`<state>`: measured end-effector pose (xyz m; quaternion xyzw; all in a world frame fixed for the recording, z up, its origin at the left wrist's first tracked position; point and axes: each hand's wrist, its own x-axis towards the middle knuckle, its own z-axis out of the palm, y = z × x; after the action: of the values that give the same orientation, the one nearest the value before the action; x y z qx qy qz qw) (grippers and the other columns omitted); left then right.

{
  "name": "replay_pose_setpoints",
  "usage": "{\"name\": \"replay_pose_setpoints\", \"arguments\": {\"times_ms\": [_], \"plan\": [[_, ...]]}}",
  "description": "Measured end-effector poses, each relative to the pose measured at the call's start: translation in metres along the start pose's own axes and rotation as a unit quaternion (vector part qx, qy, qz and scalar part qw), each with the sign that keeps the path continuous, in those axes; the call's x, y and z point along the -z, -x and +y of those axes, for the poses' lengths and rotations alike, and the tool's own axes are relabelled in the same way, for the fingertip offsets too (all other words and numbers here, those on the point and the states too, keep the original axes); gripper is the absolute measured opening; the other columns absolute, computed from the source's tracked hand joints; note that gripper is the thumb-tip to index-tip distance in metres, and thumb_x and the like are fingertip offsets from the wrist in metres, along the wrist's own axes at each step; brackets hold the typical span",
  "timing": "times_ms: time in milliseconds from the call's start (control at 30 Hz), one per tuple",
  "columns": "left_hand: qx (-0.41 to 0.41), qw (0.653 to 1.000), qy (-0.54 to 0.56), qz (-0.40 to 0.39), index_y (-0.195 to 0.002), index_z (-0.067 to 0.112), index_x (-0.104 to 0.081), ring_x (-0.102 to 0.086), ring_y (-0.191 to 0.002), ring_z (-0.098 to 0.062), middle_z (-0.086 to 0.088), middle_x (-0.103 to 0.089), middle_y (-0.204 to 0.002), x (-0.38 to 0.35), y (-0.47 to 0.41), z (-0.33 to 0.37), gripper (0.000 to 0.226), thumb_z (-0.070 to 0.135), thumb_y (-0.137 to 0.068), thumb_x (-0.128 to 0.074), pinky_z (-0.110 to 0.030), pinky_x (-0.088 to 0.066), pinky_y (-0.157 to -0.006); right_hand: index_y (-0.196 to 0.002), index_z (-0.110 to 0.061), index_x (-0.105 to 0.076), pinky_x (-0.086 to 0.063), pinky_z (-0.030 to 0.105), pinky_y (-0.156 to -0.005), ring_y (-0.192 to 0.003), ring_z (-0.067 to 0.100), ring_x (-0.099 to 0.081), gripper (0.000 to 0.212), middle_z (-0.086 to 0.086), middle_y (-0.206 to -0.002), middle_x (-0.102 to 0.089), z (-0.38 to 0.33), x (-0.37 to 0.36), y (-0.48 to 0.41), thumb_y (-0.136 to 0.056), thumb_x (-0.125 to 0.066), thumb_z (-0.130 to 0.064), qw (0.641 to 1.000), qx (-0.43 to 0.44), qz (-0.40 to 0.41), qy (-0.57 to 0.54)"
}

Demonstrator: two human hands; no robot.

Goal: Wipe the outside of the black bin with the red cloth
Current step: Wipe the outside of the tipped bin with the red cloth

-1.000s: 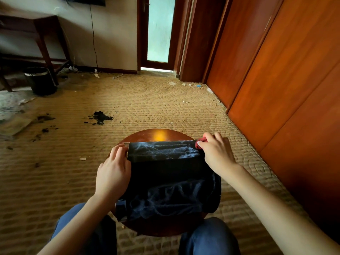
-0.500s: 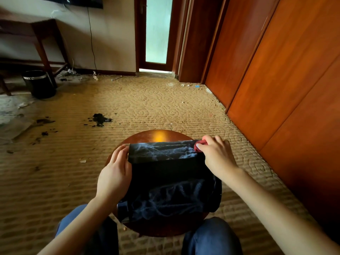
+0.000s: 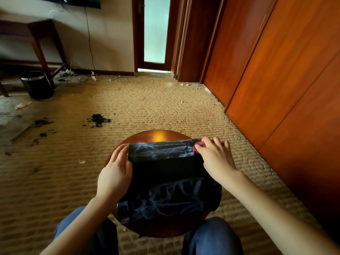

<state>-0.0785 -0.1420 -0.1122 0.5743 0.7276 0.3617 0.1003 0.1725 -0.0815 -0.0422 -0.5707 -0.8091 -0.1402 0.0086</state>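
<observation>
1. Nearest, the person's two knees in blue jeans point(image 3: 211, 236) sat on either side of a round wooden surface point(image 3: 156, 136).
2. On that surface the black bin point(image 3: 165, 168) lay on its side, its mouth toward the person, with a crumpled black liner point(image 3: 169, 201) spilling from the near end.
3. The left hand point(image 3: 114, 173) rested flat against the bin's left side, fingers straight and close together and holding nothing.
4. The right hand point(image 3: 215, 157) was at the bin's far right corner, fingers curled over the red cloth point(image 3: 199, 145) and pressing it against the bin's outside. Only a small bunch of the cloth showed past the fingertips.
5. The hands were apart, one on each side of the bin.
6. The bin's far end looked dusty and grey-streaked, and a bright glare lay on the surface just beyond it.
7. Farther out, the patterned tan carpet point(image 3: 147, 107) carried a patch of dark debris point(image 3: 98, 119) to the left, with smaller dark bits scattered near it.
8. Orange-brown wooden panels point(image 3: 276, 70) ran along the right.
9. At the far left a second black bin point(image 3: 37, 85) with a metal rim stood on the floor beside the leg of a dark wooden table point(image 3: 36, 34).
10. Farthest back was a door with a frosted glass pane point(image 3: 156, 30).
</observation>
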Motion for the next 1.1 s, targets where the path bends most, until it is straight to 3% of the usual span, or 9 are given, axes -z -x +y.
{"name": "replay_pose_setpoints", "arguments": {"times_ms": [67, 200, 367, 500, 567, 667, 833, 1000, 1100], "plan": [[-0.002, 1.0, -0.011, 0.0, -0.143, 0.017, -0.042, -0.056, -0.118, -0.023, 0.006, -0.037, -0.15, -0.001, -0.003, -0.001, 0.045, 0.022, -0.098, -0.038, -0.038, -0.051, -0.089, -0.118, -0.015, -0.061, -0.032, 0.043, -0.091, -0.111, 0.03, -0.043, 0.035, 0.006, -0.122, -0.049, -0.01, 0.002, -0.014, -0.09, -0.042, -0.005, 0.999, -0.004, -0.015, 0.036], [0.0, 0.999, -0.036, 0.0, -0.142, 0.017, -0.043, -0.055, -0.119, -0.023, 0.003, -0.04, -0.149, -0.002, -0.014, -0.002, 0.045, 0.023, -0.098, -0.038, -0.04, -0.048, -0.093, -0.075, -0.007, -0.072, -0.041, 0.041, -0.067, -0.072, 0.03, -0.052, 0.028, 0.009, -0.077, -0.058, -0.024, -0.008, -0.004, -0.075, -0.044, -0.002, 0.993, 0.0, 0.083, 0.083], [-0.011, 1.0, -0.021, 0.004, -0.141, 0.014, -0.045, -0.053, -0.123, -0.022, 0.001, -0.042, -0.148, -0.003, -0.009, -0.005, 0.045, 0.023, -0.098, -0.037, -0.042, -0.044, -0.099, -0.096, -0.004, -0.07, -0.042, 0.045, -0.071, -0.082, 0.032, -0.055, 0.032, 0.013, -0.095, -0.061, -0.028, -0.004, 0.032, -0.077, -0.045, -0.002, 0.995, 0.023, 0.055, 0.075], [-0.018, 1.0, -0.019, 0.004, -0.142, 0.014, -0.044, -0.052, -0.123, -0.021, 0.001, -0.042, -0.148, -0.003, -0.005, -0.007, 0.045, 0.021, -0.098, -0.039, -0.041, -0.041, -0.1, -0.125, -0.022, -0.055, -0.03, 0.043, -0.093, -0.115, 0.029, -0.042, 0.041, 0.003, -0.127, -0.047, 0.003, 0.001, 0.004, -0.09, -0.038, -0.009, 0.998, -0.039, 0.007, 0.049], [-0.013, 1.0, -0.018, 0.007, -0.141, 0.015, -0.045, -0.053, -0.122, -0.02, 0.002, -0.042, -0.148, -0.003, -0.007, -0.007, 0.044, 0.02, -0.098, -0.039, -0.04, -0.041, -0.099, -0.117, -0.017, -0.062, -0.034, 0.044, -0.088, -0.107, 0.03, -0.046, 0.038, 0.004, -0.118, -0.053, 0.0, 0.001, -0.001, -0.086, -0.043, -0.007, 0.997, -0.043, 0.002, 0.056], [-0.002, 1.0, 0.0, 0.01, -0.139, 0.014, -0.048, -0.053, -0.121, -0.02, 0.002, -0.045, -0.145, -0.003, -0.011, -0.006, 0.043, 0.018, -0.097, -0.041, -0.042, -0.043, -0.099, -0.095, -0.008, -0.072, -0.044, 0.045, -0.07, -0.081, 0.033, -0.056, 0.035, 0.01, -0.094, -0.063, -0.012, -0.01, 0.014, -0.07, -0.047, -0.003, 0.995, -0.013, 0.091, 0.042], [-0.007, 0.999, 0.037, 0.032, -0.136, 0.012, -0.052, -0.051, -0.123, -0.018, 0.002, -0.049, -0.142, -0.005, -0.006, -0.005, 0.041, 0.012, -0.096, -0.043, -0.037, -0.042, -0.101, -0.098, -0.014, -0.071, -0.033, 0.039, -0.07, -0.081, 0.028, -0.057, 0.047, 0.005, -0.099, -0.063, -0.031, -0.011, 0.051, -0.073, -0.032, -0.009, 0.982, 0.087, 0.167, -0.015], [-0.016, 0.998, 0.04, 0.041, -0.135, 0.013, -0.053, -0.05, -0.125, -0.016, 0.003, -0.049, -0.141, -0.006, -0.001, -0.007, 0.043, 0.021, -0.097, -0.037, -0.033, -0.04, -0.099, -0.09, -0.021, -0.075, -0.024, 0.038, -0.073, -0.087, 0.031, -0.052, 0.04, 0.003, -0.095, -0.063, 0.016, -0.018, 0.012, -0.064, -0.057, 0.004, 0.992, -0.036, 0.122, -0.019], [-0.005, 0.998, 0.04, 0.04, -0.134, 0.011, -0.054, -0.051, -0.123, -0.019, 0.001, -0.05, -0.141, -0.006, -0.007, -0.006, 0.039, 0.015, -0.097, -0.042, -0.039, -0.043, -0.099, -0.087, -0.017, -0.074, -0.028, 0.039, -0.073, -0.085, 0.03, -0.048, 0.04, 0.005, -0.093, -0.063, 0.004, -0.023, 0.009, -0.07, -0.039, -0.006, 0.99, -0.048, 0.131, -0.034]]}}
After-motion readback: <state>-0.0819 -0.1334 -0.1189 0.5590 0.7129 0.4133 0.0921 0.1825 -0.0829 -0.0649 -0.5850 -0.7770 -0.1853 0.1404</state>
